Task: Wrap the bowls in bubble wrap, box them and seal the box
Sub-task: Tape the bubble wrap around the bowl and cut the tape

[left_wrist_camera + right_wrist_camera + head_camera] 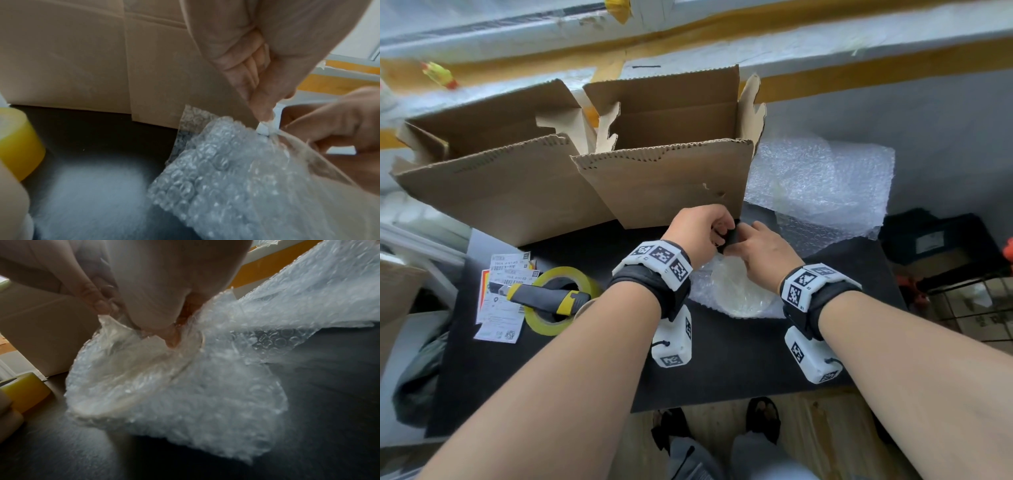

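Note:
A bowl wrapped in bubble wrap [739, 291] lies on the black table [722, 370] just below my hands. My hands meet over its far edge, in front of the right open cardboard box [664, 178]. Between them is a small dark object [730, 236], which looks like a tape dispenser; my right hand [748, 240] grips it. My left hand [720, 228] pinches a clear strip [265, 129] at the top of the bundle [216, 170]. In the right wrist view my right hand [171, 339] touches the wrapped bowl [133, 378] with its thumb.
A second open box [500, 185] stands left of the first. A loose sheet of bubble wrap [822, 185] lies at the back right. A yellow tape roll [541, 322] with a utility knife [541, 298] across it and paper labels [500, 308] sit on the left.

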`<state>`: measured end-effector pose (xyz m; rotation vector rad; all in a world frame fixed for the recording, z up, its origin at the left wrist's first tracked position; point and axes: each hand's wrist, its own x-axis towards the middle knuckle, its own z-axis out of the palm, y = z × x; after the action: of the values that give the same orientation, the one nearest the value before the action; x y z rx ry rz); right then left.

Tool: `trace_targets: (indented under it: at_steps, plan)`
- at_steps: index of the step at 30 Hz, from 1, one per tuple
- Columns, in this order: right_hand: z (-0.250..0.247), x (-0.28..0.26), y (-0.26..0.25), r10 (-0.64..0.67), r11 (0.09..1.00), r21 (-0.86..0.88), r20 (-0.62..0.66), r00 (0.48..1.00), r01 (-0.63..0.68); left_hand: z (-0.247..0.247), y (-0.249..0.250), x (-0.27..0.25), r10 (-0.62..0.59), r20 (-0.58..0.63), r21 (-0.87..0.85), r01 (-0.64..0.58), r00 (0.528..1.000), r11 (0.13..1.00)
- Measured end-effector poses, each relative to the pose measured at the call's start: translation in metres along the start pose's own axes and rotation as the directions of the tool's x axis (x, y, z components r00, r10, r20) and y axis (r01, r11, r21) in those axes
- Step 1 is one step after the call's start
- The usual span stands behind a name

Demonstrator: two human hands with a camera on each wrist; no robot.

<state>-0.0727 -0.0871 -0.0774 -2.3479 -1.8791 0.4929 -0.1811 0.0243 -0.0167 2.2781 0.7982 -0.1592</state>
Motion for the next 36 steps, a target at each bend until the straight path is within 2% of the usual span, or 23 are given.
trace_targets:
  at_steps: [4, 8, 10, 14, 17, 19, 24, 30, 33, 36]
  plan:
    - [-0.003, 0.001, 0.001, -0.043, 0.999, -0.01, -0.016, 0.999, 0.042, 0.01, -0.009, 0.006, 0.008, -0.035, 0.054, -0.006, 0.999, 0.999]
    - [-0.002, 0.004, -0.001, -0.089, 0.995, 0.028, -0.049, 0.995, 0.091, 0.015, -0.02, 0.012, 0.018, -0.035, 0.143, -0.013, 0.999, 0.99]
    - [0.001, 0.005, 0.0, -0.105, 0.994, 0.028, -0.078, 0.991, 0.107, 0.015, -0.025, 0.015, -0.007, -0.015, 0.129, 0.009, 1.0, 0.992]
    - [0.008, 0.006, 0.002, -0.066, 0.998, 0.009, -0.139, 0.988, 0.068, 0.024, -0.035, 0.02, -0.153, 0.003, -0.006, 0.153, 0.988, 0.988]
    - [0.007, 0.007, 0.003, -0.05, 0.998, 0.023, -0.161, 0.986, 0.055, 0.027, -0.041, 0.025, -0.296, -0.03, -0.122, 0.29, 0.955, 0.949]
    - [0.006, 0.006, 0.003, -0.057, 0.998, 0.026, -0.167, 0.984, 0.062, 0.025, -0.043, 0.027, -0.336, -0.057, -0.118, 0.328, 0.94, 0.937]
    - [0.01, 0.007, 0.003, -0.06, 0.995, 0.061, -0.194, 0.979, 0.073, 0.025, -0.041, 0.028, -0.296, 0.07, 0.04, 0.294, 0.953, 0.955]
    - [0.002, 0.004, 0.007, 0.044, 0.995, 0.096, -0.138, 0.99, -0.031, 0.028, -0.041, 0.02, -0.237, 0.159, -0.042, 0.246, 0.958, 0.968]
    - [0.004, 0.004, 0.005, 0.065, 0.992, 0.114, -0.141, 0.988, -0.049, 0.03, -0.042, 0.017, -0.177, 0.185, 0.033, 0.174, 0.967, 0.984]
    - [0.006, 0.003, 0.007, 0.121, 0.984, 0.143, -0.125, 0.985, -0.103, 0.03, -0.039, 0.018, -0.203, 0.252, 0.115, 0.179, 0.946, 0.977]
